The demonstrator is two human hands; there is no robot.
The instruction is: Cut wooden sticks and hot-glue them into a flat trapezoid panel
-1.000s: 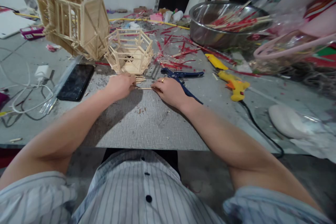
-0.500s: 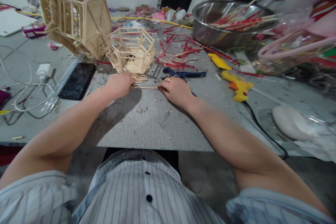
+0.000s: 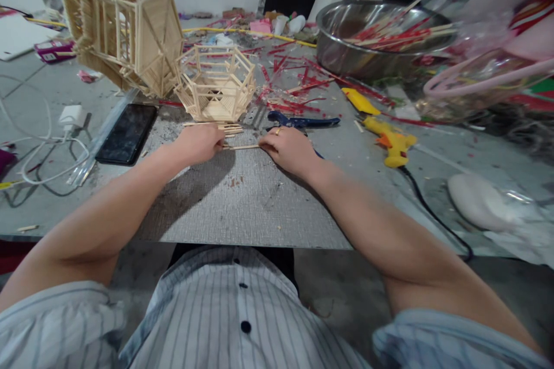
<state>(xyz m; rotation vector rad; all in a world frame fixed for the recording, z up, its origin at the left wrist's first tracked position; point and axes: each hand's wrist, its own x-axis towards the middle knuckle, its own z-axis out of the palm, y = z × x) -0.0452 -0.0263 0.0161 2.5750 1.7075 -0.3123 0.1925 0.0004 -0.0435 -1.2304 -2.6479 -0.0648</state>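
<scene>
A thin wooden stick (image 3: 243, 147) spans the gap between my hands, low over the tabletop. My left hand (image 3: 199, 144) is closed, with its fingertips at the stick's left end. The fingers of my right hand (image 3: 289, 149), which wears a ring, pinch the right end. Behind my left hand lies a small pile of sticks (image 3: 231, 128). Just beyond stands an open hexagonal stick frame (image 3: 216, 89). Blue-handled pliers (image 3: 309, 122) rest behind my right hand, partly hidden by it.
A larger stick structure (image 3: 130, 40) stands at the back left, near a phone (image 3: 127, 134) and a white charger (image 3: 73, 117). Rightward lie a yellow glue gun (image 3: 392, 141) with its cord and a metal basin (image 3: 346, 40) holding sticks. Red scraps (image 3: 303, 83) litter the back.
My left hand has shifted slightly nearer to me, uncovering more of the stick pile behind it. The stick between my hands now tilts a little. My right hand is almost unmoved.
</scene>
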